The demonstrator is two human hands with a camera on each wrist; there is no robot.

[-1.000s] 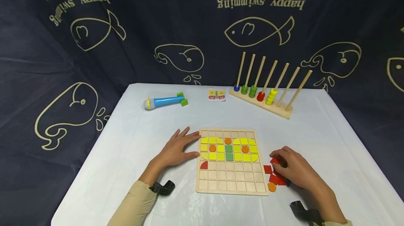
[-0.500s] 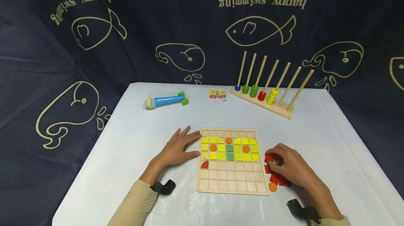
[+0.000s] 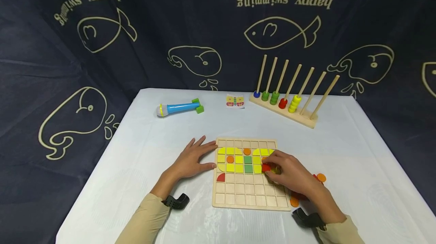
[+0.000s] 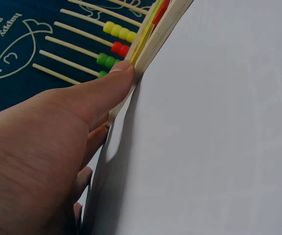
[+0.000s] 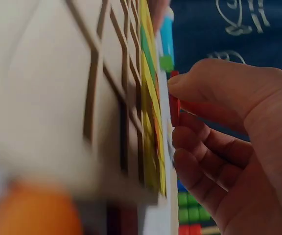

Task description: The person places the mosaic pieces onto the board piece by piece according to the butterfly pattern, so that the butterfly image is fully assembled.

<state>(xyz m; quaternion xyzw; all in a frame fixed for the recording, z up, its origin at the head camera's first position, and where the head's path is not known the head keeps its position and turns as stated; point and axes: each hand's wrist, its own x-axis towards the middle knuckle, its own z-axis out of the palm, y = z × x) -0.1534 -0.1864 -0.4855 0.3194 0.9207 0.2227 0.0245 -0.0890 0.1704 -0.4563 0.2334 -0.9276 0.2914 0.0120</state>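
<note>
A wooden grid board (image 3: 250, 200) lies on the table, its upper rows filled with yellow, green and orange tiles. A red quarter-round tile (image 3: 221, 177) sits in the leftmost cell below the yellow. My left hand (image 3: 193, 161) rests with fingers spread at the board's left edge; in the left wrist view its thumb (image 4: 124, 73) touches the rim. Over the right part of the board, my right hand (image 3: 289, 171) pinches a red square tile (image 3: 266, 168) between thumb and fingers. The right wrist view shows that tile (image 5: 175, 105) edge-on, close above the board.
Orange discs (image 3: 321, 177) and red tiles lie right of the board, partly hidden under the right forearm. Behind stand a bead-peg rack (image 3: 282, 111), a picture card (image 3: 235, 102) of a butterfly pattern, and a blue toy microphone (image 3: 178, 108).
My right hand has picked a red tile from the loose pile and moved left with it over the board. My left hand has stayed at the board's left edge.
</note>
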